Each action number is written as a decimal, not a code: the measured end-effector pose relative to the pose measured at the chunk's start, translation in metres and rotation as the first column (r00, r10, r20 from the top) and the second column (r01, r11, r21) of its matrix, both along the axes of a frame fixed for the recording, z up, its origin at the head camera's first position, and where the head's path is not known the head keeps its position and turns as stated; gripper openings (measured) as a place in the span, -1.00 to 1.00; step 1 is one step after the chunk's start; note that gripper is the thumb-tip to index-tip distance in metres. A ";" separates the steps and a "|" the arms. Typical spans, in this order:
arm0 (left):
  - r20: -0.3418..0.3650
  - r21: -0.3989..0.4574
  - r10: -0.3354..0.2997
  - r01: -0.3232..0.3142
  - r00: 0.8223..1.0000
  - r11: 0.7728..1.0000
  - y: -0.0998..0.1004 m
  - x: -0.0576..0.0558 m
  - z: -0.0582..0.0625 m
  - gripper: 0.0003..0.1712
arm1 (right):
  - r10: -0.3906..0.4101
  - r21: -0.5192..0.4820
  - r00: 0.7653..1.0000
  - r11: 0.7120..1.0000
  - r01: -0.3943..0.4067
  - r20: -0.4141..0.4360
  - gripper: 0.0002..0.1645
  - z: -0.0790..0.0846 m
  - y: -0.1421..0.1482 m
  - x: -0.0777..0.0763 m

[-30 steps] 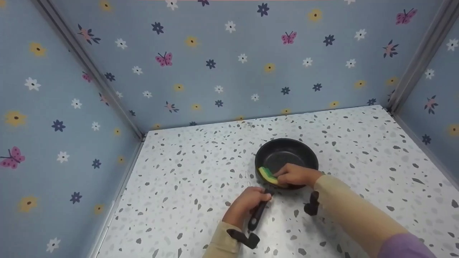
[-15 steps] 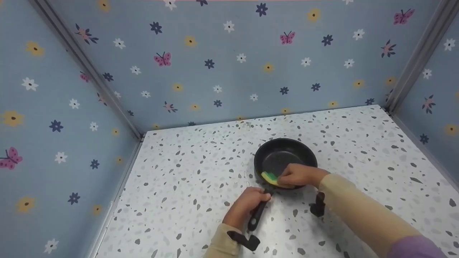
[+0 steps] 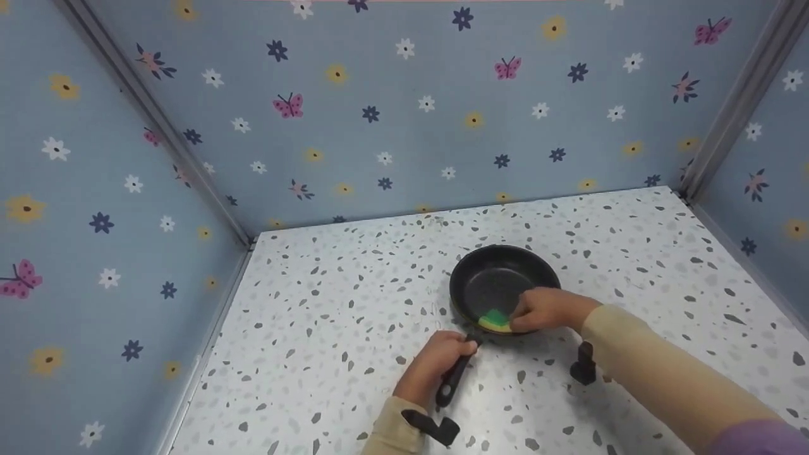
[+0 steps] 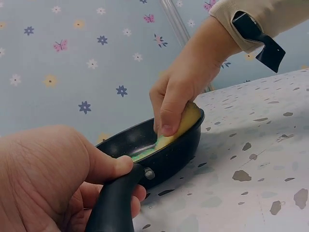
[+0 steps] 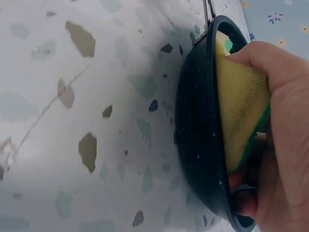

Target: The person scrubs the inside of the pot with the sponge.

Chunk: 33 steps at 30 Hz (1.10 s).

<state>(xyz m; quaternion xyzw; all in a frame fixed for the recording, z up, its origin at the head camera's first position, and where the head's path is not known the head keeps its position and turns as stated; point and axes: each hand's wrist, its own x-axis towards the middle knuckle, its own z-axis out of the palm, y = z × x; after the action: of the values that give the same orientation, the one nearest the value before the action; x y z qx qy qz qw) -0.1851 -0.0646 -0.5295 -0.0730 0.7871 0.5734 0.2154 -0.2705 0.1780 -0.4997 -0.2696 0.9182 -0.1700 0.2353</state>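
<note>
A black frying pan (image 3: 499, 278) stands on the speckled table, its handle (image 3: 450, 384) pointing toward the front. My left hand (image 3: 436, 360) grips that handle near the pan's body; in the left wrist view the thumb lies on top and the fingers curl beneath. Inside the pan, my right hand (image 3: 547, 309) pinches a yellow and green sponge (image 3: 495, 321) against the near inner wall. The right wrist view shows the yellow side of the sponge (image 5: 241, 106) along the rim, with the thumb and fingers around it.
The white table (image 3: 328, 303) with grey specks spreads around the pan. Blue flowered walls (image 3: 392, 126) enclose it at the back and both sides. Black straps (image 3: 433, 426) hang from both beige sleeves.
My right hand has slid the sponge rightward along the near inner wall of the pan. The left hand keeps its grip on the handle, and the pan stays in place.
</note>
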 end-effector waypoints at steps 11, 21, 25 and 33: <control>-0.006 -0.006 0.007 -0.007 1.000 1.000 0.002 0.002 0.000 -0.83 | 0.070 0.120 0.986 0.991 -0.052 -0.151 -0.66 0.004 0.017 -0.003; -0.001 -0.031 -0.012 0.012 1.000 0.999 0.001 0.002 0.001 -0.76 | 0.062 0.193 0.966 0.981 -0.013 -0.249 -0.73 0.010 0.029 -0.006; 0.006 -0.039 -0.025 0.026 1.000 0.999 0.000 0.001 0.000 -0.76 | 0.083 0.222 0.948 0.975 -0.013 -0.308 -0.74 0.011 0.032 -0.008; 0.006 0.009 -0.039 0.039 0.999 0.999 -0.001 0.001 -0.002 -0.79 | 0.088 0.292 0.913 0.956 0.035 -0.399 -0.69 0.008 0.036 -0.008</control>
<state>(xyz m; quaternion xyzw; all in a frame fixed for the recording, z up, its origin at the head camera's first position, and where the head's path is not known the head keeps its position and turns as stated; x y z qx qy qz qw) -0.1844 -0.0655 -0.5315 -0.0586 0.7853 0.5722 0.2290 -0.2789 0.2141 -0.4913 -0.2737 0.9581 0.0309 0.0781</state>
